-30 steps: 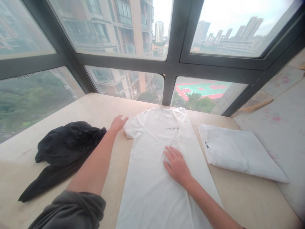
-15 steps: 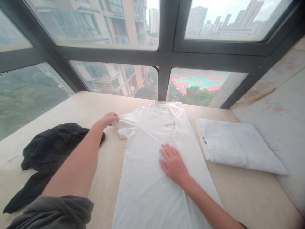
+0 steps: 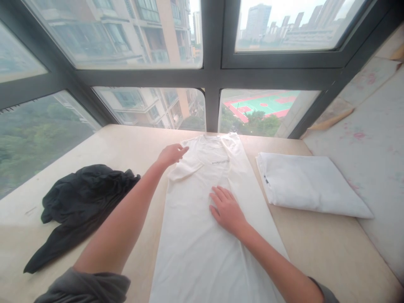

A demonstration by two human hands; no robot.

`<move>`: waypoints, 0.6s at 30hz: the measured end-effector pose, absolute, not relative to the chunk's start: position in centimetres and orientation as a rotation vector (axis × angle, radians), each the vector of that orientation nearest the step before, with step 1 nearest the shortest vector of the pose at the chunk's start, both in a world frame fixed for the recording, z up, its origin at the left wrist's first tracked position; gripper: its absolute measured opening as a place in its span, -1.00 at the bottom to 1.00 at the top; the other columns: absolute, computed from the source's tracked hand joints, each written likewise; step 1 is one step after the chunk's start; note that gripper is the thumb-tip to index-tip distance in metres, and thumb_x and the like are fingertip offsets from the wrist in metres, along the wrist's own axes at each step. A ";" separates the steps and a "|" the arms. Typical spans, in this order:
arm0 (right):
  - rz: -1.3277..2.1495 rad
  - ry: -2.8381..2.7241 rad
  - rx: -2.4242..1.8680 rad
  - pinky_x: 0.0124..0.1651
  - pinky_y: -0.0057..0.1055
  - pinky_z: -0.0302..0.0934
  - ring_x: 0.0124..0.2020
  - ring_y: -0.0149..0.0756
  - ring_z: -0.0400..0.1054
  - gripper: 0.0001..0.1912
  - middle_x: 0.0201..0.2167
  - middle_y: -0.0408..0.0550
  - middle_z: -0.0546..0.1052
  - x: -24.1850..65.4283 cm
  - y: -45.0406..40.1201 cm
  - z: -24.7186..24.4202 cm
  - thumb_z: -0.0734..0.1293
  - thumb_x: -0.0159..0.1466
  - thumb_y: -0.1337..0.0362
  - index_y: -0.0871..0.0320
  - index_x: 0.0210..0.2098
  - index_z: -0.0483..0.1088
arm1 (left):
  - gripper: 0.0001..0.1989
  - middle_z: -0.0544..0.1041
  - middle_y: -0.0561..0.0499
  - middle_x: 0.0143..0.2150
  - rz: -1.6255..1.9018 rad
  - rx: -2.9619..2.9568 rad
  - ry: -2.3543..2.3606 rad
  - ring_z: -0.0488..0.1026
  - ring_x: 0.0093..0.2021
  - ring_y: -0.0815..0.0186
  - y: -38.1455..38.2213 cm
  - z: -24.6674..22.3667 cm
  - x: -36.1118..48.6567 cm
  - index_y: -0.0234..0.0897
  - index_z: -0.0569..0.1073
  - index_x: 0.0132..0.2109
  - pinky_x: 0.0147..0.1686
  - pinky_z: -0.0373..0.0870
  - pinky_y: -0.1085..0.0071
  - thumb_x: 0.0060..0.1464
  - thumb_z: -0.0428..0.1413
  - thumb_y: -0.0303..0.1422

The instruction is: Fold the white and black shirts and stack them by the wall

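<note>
A white T-shirt (image 3: 202,219) with small dark lettering on its chest lies spread on the pale surface, its collar toward the window. Its left sleeve is folded inward over the body. My left hand (image 3: 174,154) is at the shirt's upper left edge by the shoulder, thumb and fingers slightly apart, with no cloth visible between them. Flat on the middle of the shirt, below the lettering, rests my right hand (image 3: 227,210) with its fingers spread.
Crumpled black clothing (image 3: 85,193) lies on the left of the pale surface (image 3: 328,248). A folded white cloth (image 3: 311,181) sits to the right, near the papered wall (image 3: 378,139). Dark window frames (image 3: 142,78) stand behind.
My left hand has moved right, and the sleeve it held out to the left now lies folded over the shirt. That hand has let go. My right hand stays on the shirt. The view has shifted slightly.
</note>
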State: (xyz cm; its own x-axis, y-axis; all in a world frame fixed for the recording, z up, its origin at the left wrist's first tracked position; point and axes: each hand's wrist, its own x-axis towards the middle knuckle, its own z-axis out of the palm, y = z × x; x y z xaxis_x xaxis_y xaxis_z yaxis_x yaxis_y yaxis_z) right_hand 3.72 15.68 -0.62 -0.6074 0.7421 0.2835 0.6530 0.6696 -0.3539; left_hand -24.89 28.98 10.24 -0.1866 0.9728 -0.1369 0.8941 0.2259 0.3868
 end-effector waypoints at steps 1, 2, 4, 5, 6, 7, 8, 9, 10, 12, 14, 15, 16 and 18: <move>0.301 -2.478 -1.093 0.35 -0.02 0.04 0.35 -0.02 0.08 -0.60 0.30 0.12 0.30 3.7 15.7 -0.7 0.18 0.39 0.23 0.20 0.16 0.36 | -0.60 0.63 -0.07 -0.25 0.307 1.757 2.182 0.56 -0.25 0.21 28.5 9.9 -25.0 -0.27 0.54 -0.15 -0.16 0.42 0.33 0.17 0.01 -0.05; 0.301 -2.477 -1.095 0.36 -0.02 0.04 0.35 -0.02 0.08 -0.59 0.30 0.12 0.30 3.7 15.7 -0.7 0.18 0.39 0.23 0.21 0.16 0.36 | -0.65 0.62 -0.09 -0.19 0.301 1.783 2.204 0.55 -0.18 0.17 27.8 9.4 -25.2 -0.26 0.54 -0.15 -0.10 0.41 0.31 0.17 0.02 -0.11; 0.302 -2.478 -1.094 0.36 -0.03 0.03 0.36 -0.02 0.07 -0.59 0.30 0.13 0.29 3.7 15.6 -0.7 0.18 0.39 0.23 0.22 0.17 0.36 | -0.72 0.60 -0.11 -0.09 0.288 1.832 2.228 0.52 -0.06 0.13 26.2 8.3 -25.7 -0.26 0.54 -0.13 -0.02 0.38 0.30 0.14 0.05 -0.23; 0.302 -2.479 -1.094 0.36 -0.04 0.03 0.35 -0.03 0.07 -0.58 0.30 0.13 0.29 3.7 15.6 -0.7 0.18 0.39 0.23 0.23 0.17 0.36 | -0.73 0.58 -0.13 -0.05 0.287 1.851 2.238 0.50 -0.02 0.12 25.3 7.7 -25.8 -0.27 0.54 -0.10 0.01 0.36 0.30 0.13 0.06 -0.27; 0.301 -2.479 -1.093 0.36 -0.04 0.03 0.35 -0.02 0.08 -0.58 0.30 0.13 0.29 3.8 15.6 -0.7 0.18 0.38 0.23 0.23 0.17 0.36 | -0.71 0.56 -0.15 -0.01 0.294 1.864 2.254 0.48 0.02 0.11 24.3 7.1 -25.9 -0.28 0.53 -0.07 0.04 0.35 0.30 0.13 0.05 -0.29; 0.300 -2.479 -1.092 0.36 -0.04 0.03 0.35 -0.02 0.08 -0.58 0.30 0.13 0.29 3.8 15.6 -0.7 0.18 0.38 0.23 0.23 0.17 0.36 | -0.69 0.53 -0.18 0.03 0.308 1.874 2.273 0.46 0.05 0.10 23.3 6.4 -25.9 -0.30 0.51 -0.03 0.06 0.33 0.29 0.13 0.04 -0.30; 0.298 -2.478 -1.092 0.36 -0.04 0.03 0.34 -0.01 0.08 -0.59 0.30 0.12 0.29 3.8 15.6 -0.6 0.18 0.38 0.24 0.23 0.17 0.36 | -0.67 0.51 -0.19 0.06 0.327 1.878 2.294 0.44 0.07 0.09 22.4 5.8 -25.9 -0.30 0.49 0.01 0.07 0.32 0.28 0.15 0.03 -0.30; 0.298 -2.476 -1.091 0.36 -0.04 0.03 0.34 -0.01 0.09 -0.59 0.30 0.12 0.30 3.8 15.6 -0.6 0.19 0.38 0.24 0.23 0.16 0.37 | -0.66 0.49 -0.20 0.08 0.346 1.877 2.312 0.43 0.09 0.08 21.5 5.2 -25.7 -0.29 0.48 0.03 0.08 0.31 0.27 0.16 0.01 -0.31; 0.299 -2.474 -1.090 0.35 -0.03 0.03 0.34 -0.01 0.09 -0.59 0.30 0.12 0.30 3.7 15.6 -0.5 0.19 0.38 0.24 0.23 0.16 0.37 | -0.66 0.49 -0.19 0.08 0.363 1.869 2.327 0.43 0.09 0.08 20.7 4.8 -25.6 -0.27 0.48 0.04 0.07 0.31 0.26 0.17 0.00 -0.31; 0.303 -2.471 -1.088 0.35 -0.03 0.04 0.34 -0.02 0.09 -0.60 0.29 0.13 0.31 3.7 15.7 -0.4 0.19 0.37 0.25 0.21 0.15 0.37 | -0.67 0.52 -0.17 0.02 0.397 1.823 2.354 0.46 0.02 0.11 19.7 4.1 -25.6 -0.25 0.48 0.02 0.02 0.33 0.28 0.17 -0.01 -0.31; 0.309 -2.468 -1.087 0.34 -0.02 0.05 0.34 -0.03 0.10 -0.61 0.29 0.12 0.32 3.7 15.6 -0.3 0.20 0.37 0.25 0.19 0.15 0.37 | -0.67 0.57 -0.13 -0.06 0.434 1.743 2.375 0.50 -0.07 0.15 19.2 3.7 -26.0 -0.26 0.48 0.00 -0.06 0.35 0.32 0.16 0.00 -0.26; 0.313 -2.463 -1.090 0.34 -0.03 0.05 0.34 -0.04 0.10 -0.61 0.28 0.11 0.32 3.8 15.6 -0.3 0.20 0.37 0.25 0.18 0.15 0.38 | -0.67 0.58 -0.11 -0.09 0.450 1.700 2.377 0.51 -0.12 0.17 19.1 3.6 -26.3 -0.26 0.49 -0.01 -0.10 0.36 0.34 0.17 0.00 -0.23; 0.320 -2.454 -1.099 0.34 -0.04 0.06 0.33 -0.05 0.10 -0.62 0.28 0.10 0.32 3.8 15.5 -0.2 0.21 0.36 0.25 0.17 0.14 0.38 | -0.67 0.60 -0.09 -0.12 0.462 1.661 2.371 0.52 -0.15 0.20 19.1 3.5 -26.7 -0.25 0.50 -0.04 -0.13 0.36 0.36 0.19 -0.02 -0.20; 0.340 -2.428 -1.132 0.32 -0.07 0.09 0.31 -0.07 0.14 -0.64 0.26 0.06 0.35 3.8 15.4 -0.1 0.21 0.36 0.25 0.15 0.11 0.40 | -0.64 0.62 -0.05 -0.17 0.473 1.600 2.346 0.53 -0.19 0.23 19.2 3.5 -27.5 -0.24 0.53 -0.14 -0.19 0.35 0.39 0.22 -0.09 -0.17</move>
